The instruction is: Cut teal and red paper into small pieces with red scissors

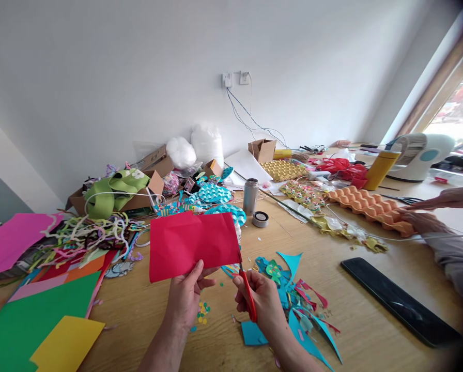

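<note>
My left hand pinches a red sheet of paper along its lower edge and holds it up over the table. In my right hand is a pair of scissors with red handles. Their blades point up at the sheet's right edge; whether they are cutting into it I cannot tell. Below and right of the scissors lie blue paper scraps, mixed with red strips. Small yellow and green paper dots are scattered beneath my left hand.
Coloured sheets and pipe cleaners lie at left. A steel flask stands behind the red sheet. At right are a black phone and a co-worker's hands on an orange egg tray. A fan stands beyond.
</note>
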A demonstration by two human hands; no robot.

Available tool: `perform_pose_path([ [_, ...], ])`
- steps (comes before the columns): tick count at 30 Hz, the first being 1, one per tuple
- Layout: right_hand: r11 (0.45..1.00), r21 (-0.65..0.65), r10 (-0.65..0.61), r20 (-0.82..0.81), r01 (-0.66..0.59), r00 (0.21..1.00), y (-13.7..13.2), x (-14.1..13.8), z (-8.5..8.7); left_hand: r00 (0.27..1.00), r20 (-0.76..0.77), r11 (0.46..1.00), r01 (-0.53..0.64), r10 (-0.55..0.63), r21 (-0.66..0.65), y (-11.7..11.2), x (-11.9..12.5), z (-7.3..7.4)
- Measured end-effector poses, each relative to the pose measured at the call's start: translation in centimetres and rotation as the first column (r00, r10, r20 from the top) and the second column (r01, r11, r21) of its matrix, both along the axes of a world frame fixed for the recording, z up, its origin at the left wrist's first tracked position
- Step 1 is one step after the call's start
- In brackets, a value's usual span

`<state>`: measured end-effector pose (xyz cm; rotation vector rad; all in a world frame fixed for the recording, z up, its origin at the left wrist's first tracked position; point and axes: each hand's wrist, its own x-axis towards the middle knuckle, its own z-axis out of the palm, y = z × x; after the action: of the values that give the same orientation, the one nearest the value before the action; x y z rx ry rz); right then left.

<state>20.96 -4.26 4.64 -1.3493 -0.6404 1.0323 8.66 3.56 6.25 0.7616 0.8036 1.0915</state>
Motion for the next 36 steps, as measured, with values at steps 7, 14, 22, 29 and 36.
perform_pose_path([
  [7,0.999,-0.028,-0.024,-0.015,0.024,1.000,-0.06,-0.13,-0.15,1.000,0.005,1.000,0.004,-0.004,-0.003,0.00,-0.03,-0.03],
  [14,1.000,-0.004,-0.001,-0.017,0.000,1.000,-0.03,-0.09,0.12,1.000,0.000,1.000,0.005,-0.005,-0.006,-0.07,-0.01,0.03],
  [22,1.000,0.019,-0.012,-0.004,0.012,1.000,0.05,0.11,0.37,1.000,-0.002,1.000,0.028,-0.028,-0.013,-0.25,0.08,0.13],
  [29,0.998,-0.020,-0.053,-0.020,0.053,0.998,0.07,-0.07,0.58,1.000,-0.005,0.999,0.030,-0.030,-0.017,-0.32,0.13,0.08],
  [36,0.999,0.003,-0.041,0.004,0.041,0.999,-0.02,0.08,0.40,0.999,-0.008,0.999,0.042,-0.042,-0.004,-0.39,0.10,0.22],
])
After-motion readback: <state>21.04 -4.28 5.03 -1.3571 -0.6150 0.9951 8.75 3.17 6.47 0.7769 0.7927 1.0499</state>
